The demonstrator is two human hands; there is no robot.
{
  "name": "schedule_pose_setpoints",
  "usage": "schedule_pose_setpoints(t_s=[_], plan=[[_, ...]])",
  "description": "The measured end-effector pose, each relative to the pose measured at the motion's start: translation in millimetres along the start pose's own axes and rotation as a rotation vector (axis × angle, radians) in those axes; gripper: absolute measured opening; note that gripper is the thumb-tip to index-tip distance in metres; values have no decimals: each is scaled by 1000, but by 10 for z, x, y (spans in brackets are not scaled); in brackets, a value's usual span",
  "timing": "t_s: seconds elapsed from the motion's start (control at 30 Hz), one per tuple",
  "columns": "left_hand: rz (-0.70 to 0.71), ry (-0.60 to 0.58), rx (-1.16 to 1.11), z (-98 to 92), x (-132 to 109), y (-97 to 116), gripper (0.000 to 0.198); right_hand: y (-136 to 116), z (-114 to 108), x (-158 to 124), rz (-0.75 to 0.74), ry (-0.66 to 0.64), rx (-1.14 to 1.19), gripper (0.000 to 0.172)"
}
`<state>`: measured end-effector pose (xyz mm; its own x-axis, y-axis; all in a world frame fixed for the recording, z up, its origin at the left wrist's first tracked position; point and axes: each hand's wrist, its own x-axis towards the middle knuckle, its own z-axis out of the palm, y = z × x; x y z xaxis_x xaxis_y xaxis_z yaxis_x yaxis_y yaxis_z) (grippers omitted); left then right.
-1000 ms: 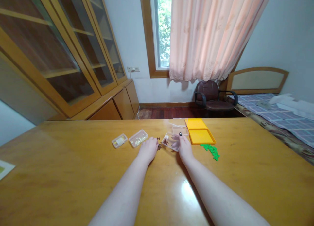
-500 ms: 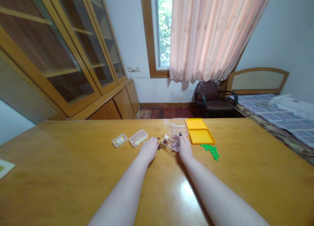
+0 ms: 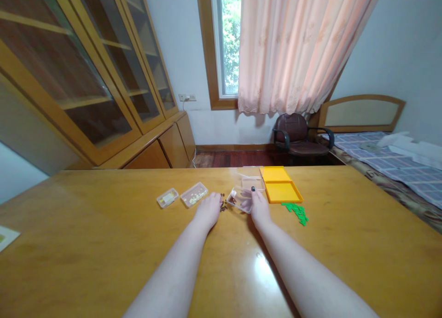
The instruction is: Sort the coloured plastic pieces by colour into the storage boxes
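My right hand (image 3: 259,207) grips a small clear plastic box (image 3: 243,210) by its right side and holds it tilted, its open side facing left. A few brown pieces lie inside it. My left hand (image 3: 209,209) rests low at the table, fingers curled together beside a scatter of small brown pieces (image 3: 223,208); its fingertips are mostly hidden, so whatever they pinch does not show. Left of that hand sits a clear box with pale pieces (image 3: 194,195), and beyond it a smaller clear box with yellow and white contents (image 3: 168,198).
An open yellow case (image 3: 283,192) lies right of my right hand, with green pieces (image 3: 297,213) in front of it. Another clear box (image 3: 252,184) stands behind the held one. A white sheet (image 3: 7,237) lies at the left edge of the wooden table (image 3: 103,244).
My left hand has drawn back slightly to the left, showing more of the brown pieces. My right hand and the tilted box have stayed nearly still.
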<state>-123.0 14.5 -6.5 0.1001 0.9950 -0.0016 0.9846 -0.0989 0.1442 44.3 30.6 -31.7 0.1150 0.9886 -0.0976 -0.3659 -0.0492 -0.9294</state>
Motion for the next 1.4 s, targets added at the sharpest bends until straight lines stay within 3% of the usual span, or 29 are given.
schedule_pose_setpoints(t_s=[0.93,1.4], plan=[[1,39,-78,24,16,-43,12,5,6,6,-24,-2,-34,49],[-17,37,-5,-4,11,-15,17,9,2,1,-23,0,-20,49]])
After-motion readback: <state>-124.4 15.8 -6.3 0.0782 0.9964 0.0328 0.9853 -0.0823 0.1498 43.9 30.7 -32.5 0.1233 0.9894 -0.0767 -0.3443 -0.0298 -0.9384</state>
